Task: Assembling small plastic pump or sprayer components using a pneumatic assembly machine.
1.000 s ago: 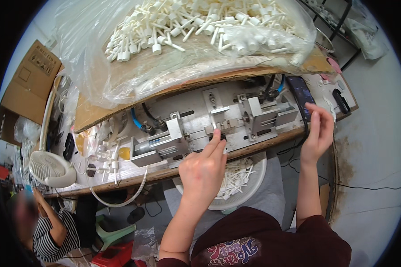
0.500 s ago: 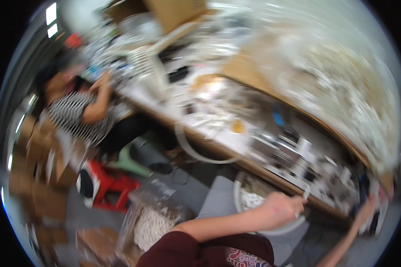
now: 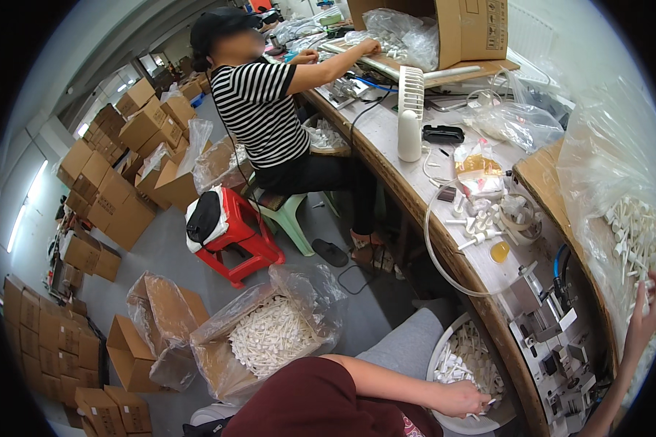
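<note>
My left hand (image 3: 462, 399) is over the right side of a white bucket (image 3: 436, 364), closed on a small white plastic part (image 3: 492, 401). Inside the bucket lie many loose white plastic parts (image 3: 468, 358). At the far right, my right hand (image 3: 650, 309) reaches up to a heap of white stemmed plastic parts (image 3: 632, 229) in a clear plastic bag (image 3: 587, 164). Its fingers are stretched and apart among the parts; whether one is between them is hard to see. Below and left of that hand, a metal fixture (image 3: 554, 349) is mounted on the bench.
A long workbench (image 3: 434, 197) carries a white fan (image 3: 410, 120), an amber disc (image 3: 499, 252) and a loop of clear tube. A person (image 3: 259, 109) in a striped shirt sits farther along it. A lined carton (image 3: 222, 371) of white parts and a red stool (image 3: 237, 251) stand left.
My view has swung left and steadied. My left hand has lowered toward the bucket with a white part. My right hand has moved up to the bagged parts.
</note>
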{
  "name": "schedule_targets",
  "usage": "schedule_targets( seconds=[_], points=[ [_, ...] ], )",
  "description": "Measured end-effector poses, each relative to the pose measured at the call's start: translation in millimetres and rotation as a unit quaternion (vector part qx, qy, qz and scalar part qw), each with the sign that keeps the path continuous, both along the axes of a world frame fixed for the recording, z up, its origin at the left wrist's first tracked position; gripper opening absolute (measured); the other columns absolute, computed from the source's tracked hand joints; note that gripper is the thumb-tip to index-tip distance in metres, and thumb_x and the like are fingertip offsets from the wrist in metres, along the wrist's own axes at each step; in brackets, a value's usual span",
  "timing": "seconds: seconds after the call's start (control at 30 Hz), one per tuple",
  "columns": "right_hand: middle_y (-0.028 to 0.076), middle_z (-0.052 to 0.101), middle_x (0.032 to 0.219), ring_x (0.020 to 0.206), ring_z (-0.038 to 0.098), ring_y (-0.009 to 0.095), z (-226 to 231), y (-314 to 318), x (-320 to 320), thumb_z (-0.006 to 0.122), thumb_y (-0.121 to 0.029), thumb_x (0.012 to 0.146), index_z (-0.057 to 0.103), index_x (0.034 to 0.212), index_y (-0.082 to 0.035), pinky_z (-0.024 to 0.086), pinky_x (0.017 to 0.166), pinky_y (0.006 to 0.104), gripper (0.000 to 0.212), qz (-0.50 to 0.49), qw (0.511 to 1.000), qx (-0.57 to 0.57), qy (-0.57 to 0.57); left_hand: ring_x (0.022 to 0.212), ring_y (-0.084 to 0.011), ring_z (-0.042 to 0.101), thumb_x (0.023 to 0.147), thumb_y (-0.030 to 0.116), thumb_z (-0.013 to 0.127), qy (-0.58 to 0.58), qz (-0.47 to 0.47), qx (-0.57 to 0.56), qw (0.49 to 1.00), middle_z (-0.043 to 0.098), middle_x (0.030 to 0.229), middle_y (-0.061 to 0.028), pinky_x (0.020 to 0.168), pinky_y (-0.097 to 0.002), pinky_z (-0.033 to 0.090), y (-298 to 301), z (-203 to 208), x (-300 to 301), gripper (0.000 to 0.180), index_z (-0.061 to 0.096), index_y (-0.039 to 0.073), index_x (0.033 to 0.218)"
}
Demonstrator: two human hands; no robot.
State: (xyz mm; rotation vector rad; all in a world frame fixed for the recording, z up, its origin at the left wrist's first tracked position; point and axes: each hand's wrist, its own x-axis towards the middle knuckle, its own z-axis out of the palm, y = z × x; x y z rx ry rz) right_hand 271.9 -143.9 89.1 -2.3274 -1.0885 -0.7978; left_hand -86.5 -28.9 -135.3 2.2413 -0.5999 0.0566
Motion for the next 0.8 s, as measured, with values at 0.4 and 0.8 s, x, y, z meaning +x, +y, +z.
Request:
schedule_targets(
  seconds=[0.4, 0.8],
  points=[
    [0.023, 0.045, 0.140, 0.126, 0.049, 0.039, -47, 160, 138, 0.066, -0.044, 0.085, 0.046, 0.138, -0.005, 0.040, 0.103, 0.0454, 0.069, -0.069, 0.990, -0.086, 0.085, 0.087, -0.0335, 0.063, 0.069, 0.013, 0.078, -0.025, 0.037, -0.084, 0.995, 0.045, 0.127, -0.0159, 0.073, -0.0432, 0.049, 19, -5, -23, 0.093, 0.028, 0.006, 0.147],
    [0.025, 0.054, 0.130, 0.116, 0.056, 0.042, -30, 163, 82, 0.065, -0.036, 0.078, 0.056, 0.125, -0.001, 0.046, 0.096, 0.0446, 0.059, -0.127, 0.979, -0.138, 0.078, 0.083, -0.0285, 0.065, 0.074, 0.015, 0.073, -0.050, 0.003, -0.051, 0.997, 0.053, 0.113, -0.0105, 0.068, -0.0403, 0.052, 25, 12, -24, 0.084, 0.032, 0.010, 0.148]
  ],
)
